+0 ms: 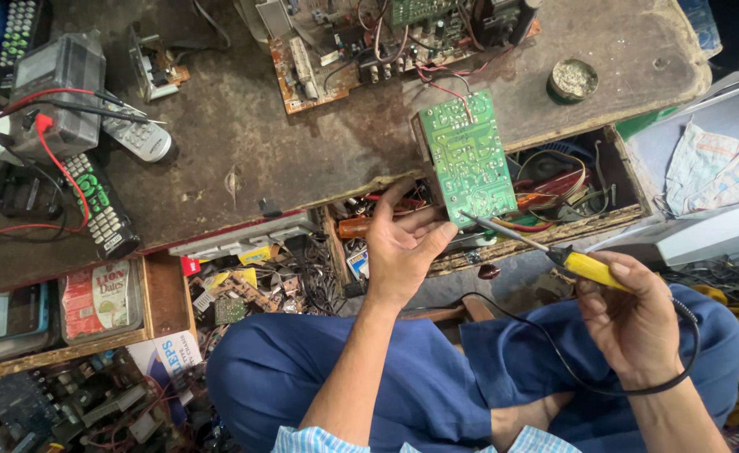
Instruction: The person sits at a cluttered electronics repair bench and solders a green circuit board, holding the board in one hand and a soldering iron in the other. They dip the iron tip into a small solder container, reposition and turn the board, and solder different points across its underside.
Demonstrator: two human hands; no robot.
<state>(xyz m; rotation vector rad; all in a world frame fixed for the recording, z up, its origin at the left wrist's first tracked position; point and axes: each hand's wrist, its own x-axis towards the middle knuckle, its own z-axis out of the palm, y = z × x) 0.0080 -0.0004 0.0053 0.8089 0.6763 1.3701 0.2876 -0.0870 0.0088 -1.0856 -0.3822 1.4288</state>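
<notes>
A green circuit board [467, 157] is steadied at its lower edge by the left hand [400, 247], fingers spread apart; a yellow-handled soldering iron [554, 252] is gripped by the right hand [634, 319], tip touching the board at the tabletop [243, 126] edge.

Blue trousers, light-blue checked shirt sleeves rolled up, bare forearms, left hand [401, 243], right hand [629, 315] ungloved.

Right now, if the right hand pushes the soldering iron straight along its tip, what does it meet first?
Probably the green circuit board: the tip of the soldering iron in the right hand points at its lower edge, though depth is unclear.
</notes>
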